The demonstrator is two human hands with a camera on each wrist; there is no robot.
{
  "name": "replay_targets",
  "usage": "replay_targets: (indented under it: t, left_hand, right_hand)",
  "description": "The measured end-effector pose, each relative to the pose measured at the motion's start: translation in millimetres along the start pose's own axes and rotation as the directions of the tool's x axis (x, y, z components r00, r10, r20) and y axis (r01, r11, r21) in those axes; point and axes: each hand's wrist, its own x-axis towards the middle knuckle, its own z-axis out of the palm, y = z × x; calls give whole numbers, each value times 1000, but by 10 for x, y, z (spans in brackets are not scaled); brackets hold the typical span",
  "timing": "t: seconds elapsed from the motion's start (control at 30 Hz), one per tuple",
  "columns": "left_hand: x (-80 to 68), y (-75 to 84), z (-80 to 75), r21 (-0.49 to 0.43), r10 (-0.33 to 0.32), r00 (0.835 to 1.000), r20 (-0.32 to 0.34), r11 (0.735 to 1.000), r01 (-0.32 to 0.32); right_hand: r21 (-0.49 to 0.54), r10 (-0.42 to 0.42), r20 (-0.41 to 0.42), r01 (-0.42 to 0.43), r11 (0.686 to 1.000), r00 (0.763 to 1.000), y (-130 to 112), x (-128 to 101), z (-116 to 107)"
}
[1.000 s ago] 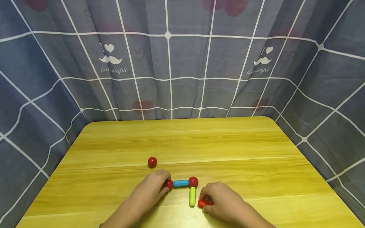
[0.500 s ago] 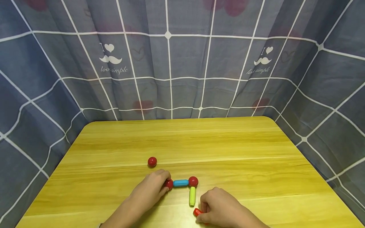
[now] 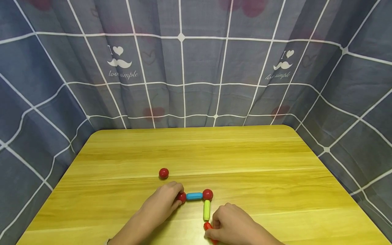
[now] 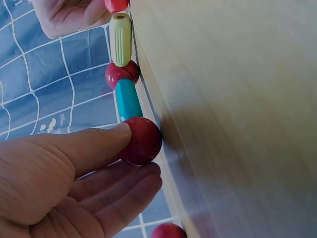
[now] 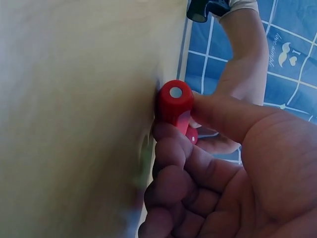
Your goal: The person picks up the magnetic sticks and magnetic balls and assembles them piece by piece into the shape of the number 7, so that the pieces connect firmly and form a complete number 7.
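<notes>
On the wooden table (image 3: 245,160) a red ball (image 3: 182,197), a blue stick (image 3: 194,196), a second red ball (image 3: 208,194) and a green stick (image 3: 206,210) join in an L. My left hand (image 3: 163,202) pinches the left red ball (image 4: 142,140) between thumb and fingers. My right hand (image 3: 232,226) grips a red stick (image 3: 208,227) by the near end of the green stick. The right wrist view shows the red stick (image 5: 174,101) held between thumb and curled fingers. In the left wrist view the blue stick (image 4: 127,100) and green stick (image 4: 120,39) lead away from the ball.
A loose red ball (image 3: 163,173) lies on the table behind my left hand. Grey checked curtains (image 3: 183,68) close off the table's back and both sides.
My right hand has drawn the red stick toward me and leftward, from beside the green stick's right to its near end. The left hand has stayed on its ball.
</notes>
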Motion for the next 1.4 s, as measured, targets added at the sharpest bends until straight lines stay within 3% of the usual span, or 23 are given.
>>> replay_targets:
  t: [0.33, 0.87, 1.07, 1.27, 1.4]
  left_hand:
    - [2, -2, -2, -1, 13, 1000, 2, 1000, -13]
    - [0, 3, -3, -8, -4, 1000, 13, 1000, 4]
    - [-4, 15, -9, -5, -4, 1000, 4, 1000, 4]
    - [2, 26, -14, 4, -18, 1000, 7, 1000, 18]
    - [3, 30, -16, 8, -19, 1000, 9, 1000, 19]
  right_hand:
    - [23, 58, -4, -58, 998, 998, -35, 5, 30]
    - [25, 57, -9, -57, 998, 998, -16, 0, 48]
    - [101, 95, 43, -99, 990, 995, -25, -8, 50]
    - [220, 152, 103, -172, 960, 983, -63, -30, 55]
    - [238, 144, 109, -166, 957, 984, -77, -30, 61]
